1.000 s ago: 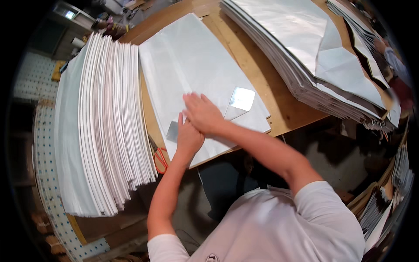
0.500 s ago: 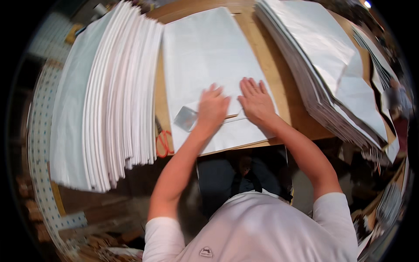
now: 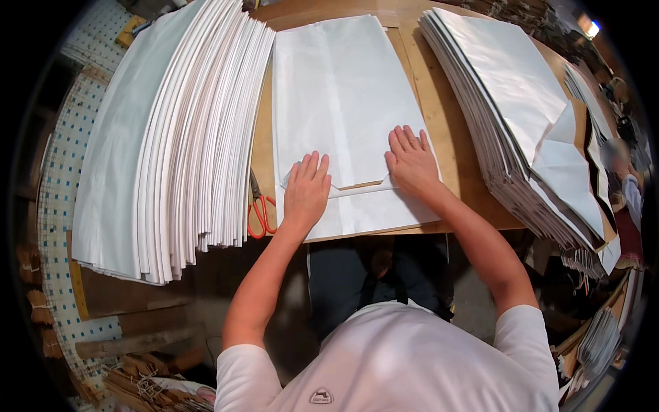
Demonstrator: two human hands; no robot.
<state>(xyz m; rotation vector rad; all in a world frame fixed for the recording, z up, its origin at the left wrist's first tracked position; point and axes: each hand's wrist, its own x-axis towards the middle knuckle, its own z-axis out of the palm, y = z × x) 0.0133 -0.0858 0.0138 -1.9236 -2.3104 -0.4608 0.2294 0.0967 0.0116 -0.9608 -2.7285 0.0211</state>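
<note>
A large white paper bag (image 3: 336, 89) lies flat in front of me, its near end folded over, with a narrow brown strip showing in the fold's gap. My left hand (image 3: 307, 189) rests flat on the left part of the fold, fingers stretched toward the far end. On the right part of the fold my right hand (image 3: 412, 159) lies flat too, fingers slightly spread. Neither hand grips anything. Beside the bag's left edge are scissors (image 3: 259, 214) with orange-red handles. Under my palms the folded corners are partly hidden.
A tall stack of white folded bags (image 3: 171, 137) stands close on the left. Another stack (image 3: 501, 89) sits on the right, its top sheets creased. The wooden table (image 3: 449, 130) shows between them. A person (image 3: 628, 185) is at the far right edge.
My left hand has moved left and slightly nearer, onto the left corner of the fold, which was standing open before and is now pressed down. The right hand stays almost in place.
</note>
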